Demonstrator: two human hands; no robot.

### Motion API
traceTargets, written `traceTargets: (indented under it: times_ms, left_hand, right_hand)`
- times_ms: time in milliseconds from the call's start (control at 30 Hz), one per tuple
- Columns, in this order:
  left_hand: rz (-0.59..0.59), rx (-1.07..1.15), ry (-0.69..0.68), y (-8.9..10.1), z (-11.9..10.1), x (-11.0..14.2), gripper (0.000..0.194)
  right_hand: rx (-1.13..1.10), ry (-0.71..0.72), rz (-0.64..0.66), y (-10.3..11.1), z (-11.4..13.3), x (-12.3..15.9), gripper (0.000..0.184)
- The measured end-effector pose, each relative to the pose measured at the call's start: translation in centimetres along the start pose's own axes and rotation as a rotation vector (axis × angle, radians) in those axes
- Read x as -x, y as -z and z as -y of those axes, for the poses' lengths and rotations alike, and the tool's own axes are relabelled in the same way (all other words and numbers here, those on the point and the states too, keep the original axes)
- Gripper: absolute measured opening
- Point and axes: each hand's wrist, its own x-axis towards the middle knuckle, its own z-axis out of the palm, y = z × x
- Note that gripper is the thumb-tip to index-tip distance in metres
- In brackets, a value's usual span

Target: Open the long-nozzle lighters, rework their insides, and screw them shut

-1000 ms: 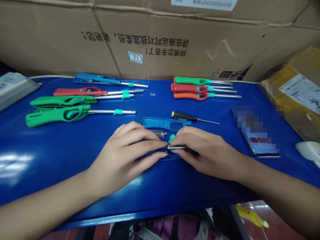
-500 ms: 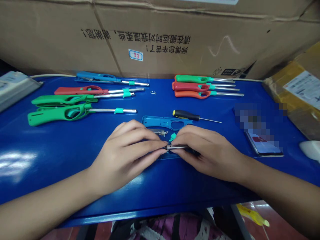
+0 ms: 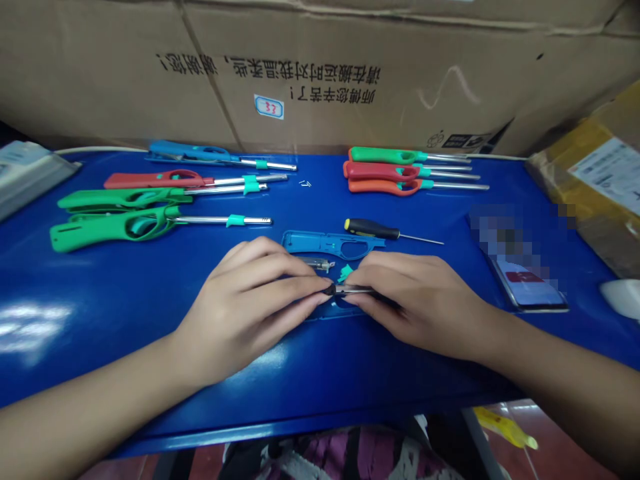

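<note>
My left hand (image 3: 245,300) and my right hand (image 3: 420,300) meet at the middle of the blue table (image 3: 125,320). Both pinch a thin metal tube (image 3: 350,289) between their fingertips; the left fingers close on its dark left end, the right fingers on its right part. Under the hands lies a blue plastic shell half, mostly hidden. Just beyond the fingers lie another blue lighter shell (image 3: 330,243), a small metal part (image 3: 320,264) and a small teal piece (image 3: 345,272).
A black-handled screwdriver (image 3: 373,230) lies behind the shell. Several green, red and blue long lighters (image 3: 150,200) lie at the left, three more (image 3: 395,172) at the back right. A phone (image 3: 530,287) lies right. Cardboard boxes (image 3: 320,67) wall the back.
Both hands stay pinched on the metal tube; they have hardly moved. The view has shifted slightly.
</note>
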Motion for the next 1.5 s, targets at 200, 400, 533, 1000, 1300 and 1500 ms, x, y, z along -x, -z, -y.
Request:
traceTargets:
  times_ms: [200,400,533,1000,1300,1500]
  left_hand:
    - [0.006,-0.021,-0.008,0.29,-0.09,0.05,0.017]
    - [0.003,-0.025,-0.015,0.3,-0.05,0.1,0.016]
    - [0.007,-0.011,-0.012,0.26,-0.04,0.11,0.016]
    - [0.002,0.03,-0.009,0.06,-0.03,0.12,0.016]
    - [0.006,0.076,0.007,-0.25,0.11,0.15,0.013]
    - [-0.002,0.157,0.058,-0.4,0.06,-0.13,0.01]
  right_hand:
    - [0.016,-0.002,0.009,0.03,-0.06,0.03,0.024]
    - [0.024,0.025,-0.004,0.03,-0.05,0.11,0.027]
    - [0.021,0.04,-0.016,-0.04,-0.07,0.05,0.026]
    - [-0.149,-0.08,0.11,0.07,0.25,-0.16,0.019]
    - [-0.129,-0.075,0.132,0.01,0.01,0.03,0.023]
    - [-0.017,-0.03,0.095,-0.04,0.05,-0.12,0.027]
